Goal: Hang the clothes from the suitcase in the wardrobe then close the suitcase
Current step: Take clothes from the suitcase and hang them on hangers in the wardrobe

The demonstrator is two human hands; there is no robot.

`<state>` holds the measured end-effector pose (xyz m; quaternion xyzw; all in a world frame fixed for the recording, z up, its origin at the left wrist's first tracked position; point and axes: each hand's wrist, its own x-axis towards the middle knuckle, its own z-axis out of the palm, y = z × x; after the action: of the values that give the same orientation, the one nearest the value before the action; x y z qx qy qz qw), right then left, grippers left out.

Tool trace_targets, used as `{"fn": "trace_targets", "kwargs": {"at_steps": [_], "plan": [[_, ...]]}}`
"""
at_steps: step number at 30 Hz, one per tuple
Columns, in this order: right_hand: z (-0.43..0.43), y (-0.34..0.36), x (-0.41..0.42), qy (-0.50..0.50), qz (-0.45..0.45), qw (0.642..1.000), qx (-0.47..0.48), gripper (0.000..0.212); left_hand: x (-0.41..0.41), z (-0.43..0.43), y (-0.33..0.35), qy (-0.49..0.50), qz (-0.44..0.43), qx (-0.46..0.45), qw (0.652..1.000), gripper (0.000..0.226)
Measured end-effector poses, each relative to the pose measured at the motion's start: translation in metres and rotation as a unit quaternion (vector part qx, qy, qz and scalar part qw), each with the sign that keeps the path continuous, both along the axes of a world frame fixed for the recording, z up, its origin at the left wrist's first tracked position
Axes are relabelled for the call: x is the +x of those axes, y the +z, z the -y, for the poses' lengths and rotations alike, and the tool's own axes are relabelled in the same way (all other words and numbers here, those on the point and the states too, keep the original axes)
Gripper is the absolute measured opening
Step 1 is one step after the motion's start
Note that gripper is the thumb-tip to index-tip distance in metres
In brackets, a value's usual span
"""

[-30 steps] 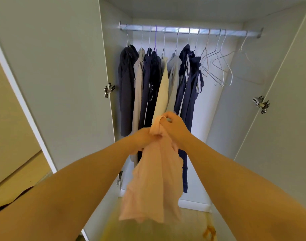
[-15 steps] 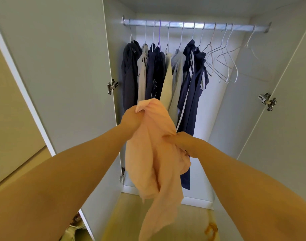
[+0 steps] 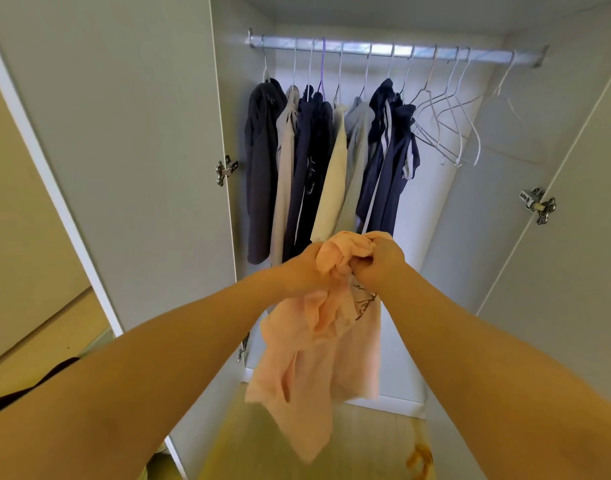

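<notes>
Peach shirt (image 3: 318,344) is gripped, bunched, by left hand (image 3: 306,268) and right hand (image 3: 378,263) (no hanger held); tangling could cause a crooked hang.

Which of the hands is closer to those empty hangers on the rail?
Right. The right hand is below and left of the empty hangers; the left hand is farther left, both gripping the peach shirt.

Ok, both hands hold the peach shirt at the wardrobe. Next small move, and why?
Probably let go with the right hand and reach up for an empty hanger at the right end of the rail. The peach shirt, also gripped by the left hand, is bunched, with no hanger in it.
</notes>
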<state>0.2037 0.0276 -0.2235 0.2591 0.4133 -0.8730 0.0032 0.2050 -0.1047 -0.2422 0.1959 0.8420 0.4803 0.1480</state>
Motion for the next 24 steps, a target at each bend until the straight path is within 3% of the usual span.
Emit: {"fn": "trace_targets", "kwargs": {"at_steps": [2,3,6,9,11,13,15,18,19,22,24], "plan": [[-0.003,-0.004,-0.001,-0.006,-0.020,1.000,0.002,0.030,-0.005,0.006,-0.005,0.031,-0.104,-0.127,0.986,0.029],[-0.005,-0.006,0.001,-0.018,-0.026,0.999,0.000,0.028,-0.009,0.008,-0.005,0.081,-0.107,-0.124,0.983,0.027],[-0.010,-0.010,0.009,-0.026,-0.030,0.999,-0.033,0.027,-0.021,0.011,0.003,0.170,-0.023,0.003,0.985,0.022],[-0.005,-0.010,0.016,0.048,-0.075,0.991,0.097,0.018,-0.023,0.005,0.020,0.193,0.100,0.194,0.957,0.023],[0.000,-0.008,0.021,0.134,-0.112,0.969,0.177,0.030,-0.022,0.001,0.032,0.180,0.156,0.280,0.930,0.024],[0.002,-0.004,0.024,0.235,-0.140,0.932,0.240,0.046,-0.019,-0.004,0.042,0.170,0.188,0.310,0.916,0.021],[0.003,0.000,0.025,0.268,-0.128,0.913,0.278,0.045,-0.017,-0.008,0.046,0.167,0.192,0.289,0.923,0.026],[-0.002,-0.005,0.015,0.180,-0.097,0.928,0.312,0.043,-0.011,-0.010,0.048,0.133,0.167,0.246,0.945,0.022],[-0.005,-0.008,0.010,0.139,-0.086,0.940,0.299,0.043,-0.012,-0.007,0.045,0.109,0.144,0.239,0.954,0.021],[-0.012,-0.010,0.000,0.045,-0.055,0.969,0.234,0.035,-0.015,0.005,0.025,-0.001,0.089,0.138,0.986,0.053],[-0.016,-0.010,-0.005,0.014,-0.045,0.983,0.178,0.041,-0.012,0.011,0.014,-0.048,0.101,0.060,0.992,0.050]]}}
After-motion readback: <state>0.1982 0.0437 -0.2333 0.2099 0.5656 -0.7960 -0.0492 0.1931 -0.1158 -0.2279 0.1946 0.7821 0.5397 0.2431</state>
